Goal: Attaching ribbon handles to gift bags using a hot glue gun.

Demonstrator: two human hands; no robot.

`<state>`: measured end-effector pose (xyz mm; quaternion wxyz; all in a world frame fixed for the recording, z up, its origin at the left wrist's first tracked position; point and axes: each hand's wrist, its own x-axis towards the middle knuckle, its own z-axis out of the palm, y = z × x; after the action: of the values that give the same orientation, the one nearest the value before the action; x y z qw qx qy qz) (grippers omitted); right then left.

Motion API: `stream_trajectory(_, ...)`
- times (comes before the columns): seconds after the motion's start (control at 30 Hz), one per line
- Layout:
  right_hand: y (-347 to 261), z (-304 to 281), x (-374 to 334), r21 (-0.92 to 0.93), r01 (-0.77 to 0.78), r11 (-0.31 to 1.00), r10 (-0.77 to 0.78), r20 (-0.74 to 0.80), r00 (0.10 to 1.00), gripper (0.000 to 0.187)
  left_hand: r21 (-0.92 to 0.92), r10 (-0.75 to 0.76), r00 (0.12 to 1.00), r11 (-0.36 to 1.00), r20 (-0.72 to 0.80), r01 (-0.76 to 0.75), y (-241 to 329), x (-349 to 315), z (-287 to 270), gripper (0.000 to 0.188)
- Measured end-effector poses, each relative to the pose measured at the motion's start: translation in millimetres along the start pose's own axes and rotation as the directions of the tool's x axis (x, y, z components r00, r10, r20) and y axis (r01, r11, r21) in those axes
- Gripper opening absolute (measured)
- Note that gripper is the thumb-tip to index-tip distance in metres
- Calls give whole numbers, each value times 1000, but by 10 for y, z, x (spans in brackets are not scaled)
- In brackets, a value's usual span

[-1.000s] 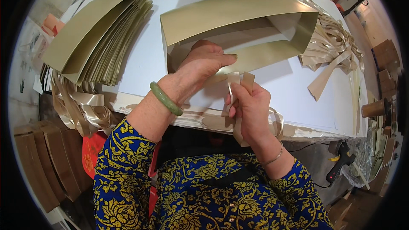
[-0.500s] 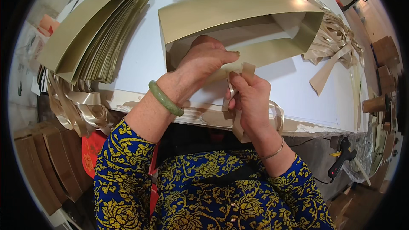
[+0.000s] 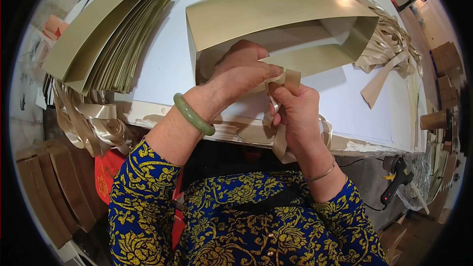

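A gold cardboard frame (image 3: 276, 15), open through its middle, stands on the white tabletop in front of me. My left hand (image 3: 239, 71) is closed over its near wall, fingers inside the frame and thumb pointing right along the edge. Just right of that thumb, my right hand (image 3: 300, 116) pinches a beige satin ribbon (image 3: 292, 80). One short piece of the ribbon sticks up above the fingers, and the rest loops below and behind the right hand, past the table edge. The exact contact between ribbon and frame is hidden by my fingers.
Folded gold cardboard sleeves (image 3: 106, 34) are stacked at left, above hanging ribbons (image 3: 93, 118). More ribbons (image 3: 389, 44) lie at right. A glue gun (image 3: 395, 183) hangs beyond the table's near right edge. Brown cartons (image 3: 56, 187) stand at lower left.
Both hands have shifted slightly right, along with the ribbon. The gold frame has also moved a little to the right. My left thumb now sits closer to the ribbon's upright piece.
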<state>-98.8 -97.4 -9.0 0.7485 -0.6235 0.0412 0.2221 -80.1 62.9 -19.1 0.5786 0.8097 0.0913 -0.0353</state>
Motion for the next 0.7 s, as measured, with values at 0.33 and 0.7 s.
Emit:
stream_trajectory(0.33,-69,-139,8,-17,-118,993,119,103,987,14,-242,-119,993,963,6,117,80,-91,-41,24)
stream_trajectory(0.7,-95,-153,12,18,-108,994,105,146,984,17,-108,-116,988,986,106,127,152,-55,-169,16)
